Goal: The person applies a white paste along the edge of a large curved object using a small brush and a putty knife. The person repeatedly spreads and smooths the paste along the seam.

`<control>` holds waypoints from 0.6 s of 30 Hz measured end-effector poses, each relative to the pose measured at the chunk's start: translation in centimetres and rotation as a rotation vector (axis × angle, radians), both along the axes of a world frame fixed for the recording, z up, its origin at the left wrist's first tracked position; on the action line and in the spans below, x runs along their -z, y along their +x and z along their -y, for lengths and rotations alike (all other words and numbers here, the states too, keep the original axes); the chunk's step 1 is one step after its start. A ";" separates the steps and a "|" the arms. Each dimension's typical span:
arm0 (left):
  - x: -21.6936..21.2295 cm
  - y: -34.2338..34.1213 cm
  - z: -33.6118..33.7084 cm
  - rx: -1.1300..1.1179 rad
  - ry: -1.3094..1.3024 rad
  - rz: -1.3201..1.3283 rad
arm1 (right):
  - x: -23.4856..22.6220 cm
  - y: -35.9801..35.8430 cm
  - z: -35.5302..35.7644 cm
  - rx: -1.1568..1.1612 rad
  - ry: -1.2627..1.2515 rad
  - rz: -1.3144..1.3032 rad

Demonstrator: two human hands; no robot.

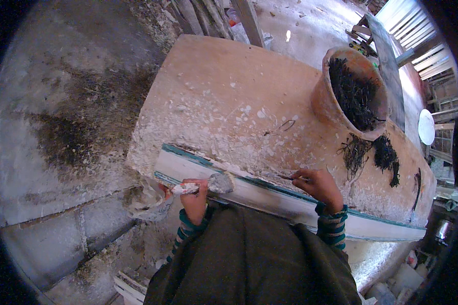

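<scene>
Left hand (194, 199) grips a plaster-caked trowel (208, 185); right hand (318, 184) pinches a thin tool (291, 178).

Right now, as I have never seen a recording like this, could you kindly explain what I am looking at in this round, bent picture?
There is no machine here: a person wears a wide fisheye camera on the head, looking down at their own two bare hands, so straight edges curve near the rim. The dark cloth at the bottom is the person's clothing. Before them stands a plaster-spattered board table, and along its near edge lies a long white strip with teal edges. The left hand grips a plaster-caked trowel resting on that strip. The right hand holds a thin stick-like tool against it; what kind is too small to tell. Farther back sits an orange bucket of dark fibres, with a dark fibre clump spilled beside it.
</scene>
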State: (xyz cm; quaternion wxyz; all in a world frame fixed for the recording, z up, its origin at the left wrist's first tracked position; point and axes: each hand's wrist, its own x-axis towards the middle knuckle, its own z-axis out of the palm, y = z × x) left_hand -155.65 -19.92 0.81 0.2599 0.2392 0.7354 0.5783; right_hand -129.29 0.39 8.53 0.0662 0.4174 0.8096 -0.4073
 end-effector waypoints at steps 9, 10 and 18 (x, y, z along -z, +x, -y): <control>-0.1 0.3 0.5 -0.069 0.006 -0.301 | -0.2 -4.5 0.1 -0.082 0.121 0.040; -0.4 0.2 0.5 -0.080 -0.018 -0.333 | -0.8 -4.5 -0.2 -0.085 0.123 0.046; 0.7 -0.4 1.1 -0.103 -0.067 -0.328 | 2.2 -5.9 -1.2 -0.252 0.020 0.121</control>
